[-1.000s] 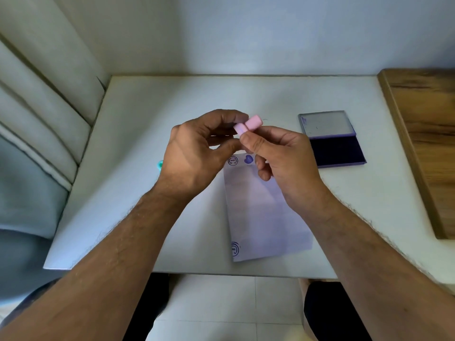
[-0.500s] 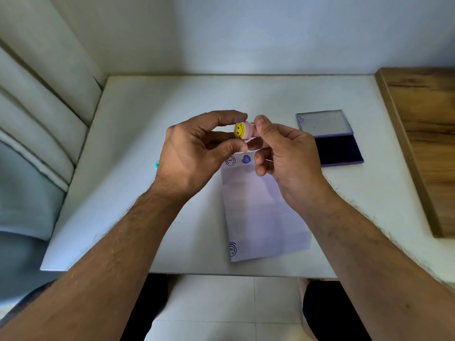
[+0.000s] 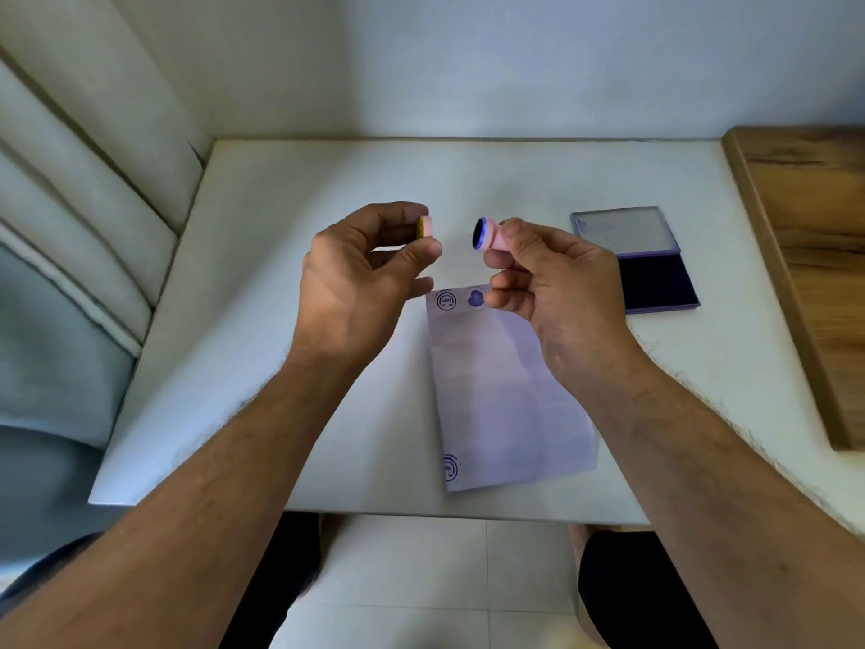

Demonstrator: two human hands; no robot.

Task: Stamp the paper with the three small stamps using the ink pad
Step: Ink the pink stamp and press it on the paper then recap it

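Right hand (image 3: 552, 283) pinches the pink stamp (image 3: 489, 234), inked face sideways toward the left hand (image 3: 355, 278) pinching its cap (image 3: 425, 227); ink pad (image 3: 655, 281) lies right of the stamp, nearest that hand.

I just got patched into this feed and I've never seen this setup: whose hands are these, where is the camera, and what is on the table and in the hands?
There is no machine: a person works bare-handed, filmed by one wide-angle camera on their head, looking down. The left hand pinches a small pink cap with a yellow end. The right hand pinches the pink stamp, its inked blue face bare. On the white table lies a paper bearing three purple marks, two at the top, one at the bottom left. To the right sits the open ink pad.
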